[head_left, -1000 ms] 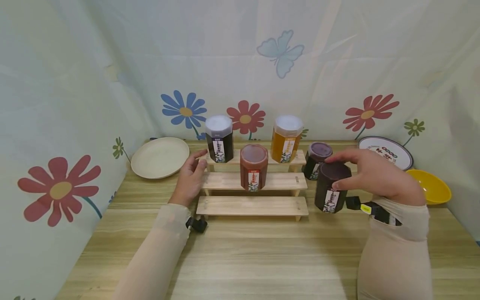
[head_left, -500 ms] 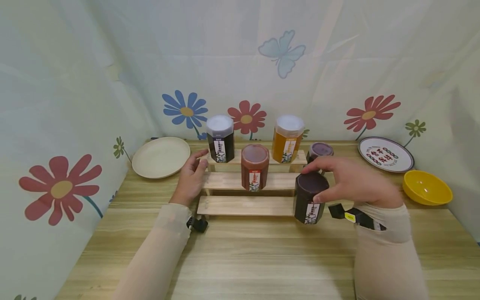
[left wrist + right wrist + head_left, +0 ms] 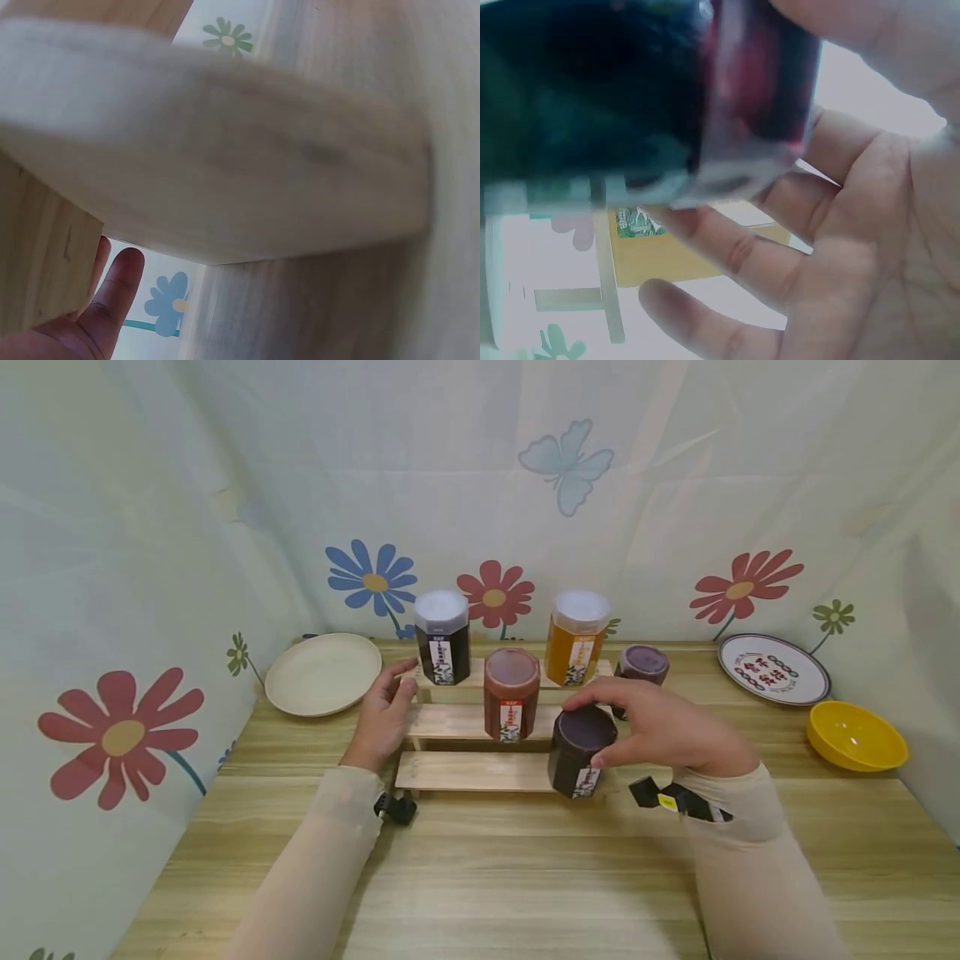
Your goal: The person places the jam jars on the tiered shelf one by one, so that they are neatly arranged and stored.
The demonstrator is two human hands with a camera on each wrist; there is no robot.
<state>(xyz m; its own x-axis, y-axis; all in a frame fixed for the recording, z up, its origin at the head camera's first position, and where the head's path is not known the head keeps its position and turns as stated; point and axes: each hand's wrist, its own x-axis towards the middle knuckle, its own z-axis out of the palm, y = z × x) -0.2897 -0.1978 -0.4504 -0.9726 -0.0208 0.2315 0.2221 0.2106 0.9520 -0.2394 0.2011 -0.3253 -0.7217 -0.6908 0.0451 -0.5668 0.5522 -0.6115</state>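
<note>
Wooden table [image 3: 480, 877] — right hand [image 3: 660, 731] grips dark jar [image 3: 577, 760] from above.

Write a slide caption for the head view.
Right hand holds a dark jar at the stepped shelf's lowest step.

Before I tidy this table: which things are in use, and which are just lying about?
In use: dark purple hexagonal jar in right hand; stepped wooden rack touched by left hand.

Lying about: cream plate, yellow bowl, patterned plate.

Right hand [image 3: 660, 727] grips dark jar [image 3: 579, 752].
</note>
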